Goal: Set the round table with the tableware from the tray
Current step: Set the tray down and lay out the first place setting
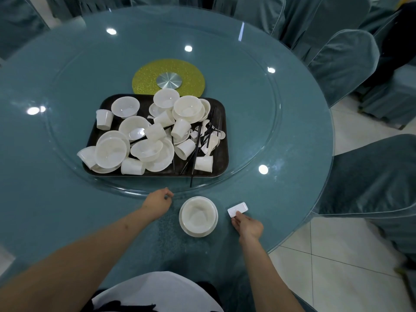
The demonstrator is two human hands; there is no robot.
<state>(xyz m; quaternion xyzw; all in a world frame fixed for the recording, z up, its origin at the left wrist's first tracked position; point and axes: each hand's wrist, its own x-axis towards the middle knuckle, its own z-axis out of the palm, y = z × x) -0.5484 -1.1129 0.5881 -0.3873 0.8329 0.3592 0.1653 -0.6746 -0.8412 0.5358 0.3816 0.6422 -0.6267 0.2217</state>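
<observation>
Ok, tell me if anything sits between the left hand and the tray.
Nothing visible blocks it. The left hand rests at the near rim of the glass turntable, and only bare glass lies between it and the tray. One black chopstick overhangs the tray's near edge, off to the right.

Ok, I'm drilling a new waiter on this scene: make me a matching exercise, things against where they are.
Things:
1. bowl on a plate
2. small white rest
3. black tray
4. gold disc

Places:
A. at the table's centre
B. between the two hands
C. at the right hand's fingertips
D. on the glass turntable, loaded with tableware

Pairs: 1-B, 2-C, 3-D, 4-A
</observation>
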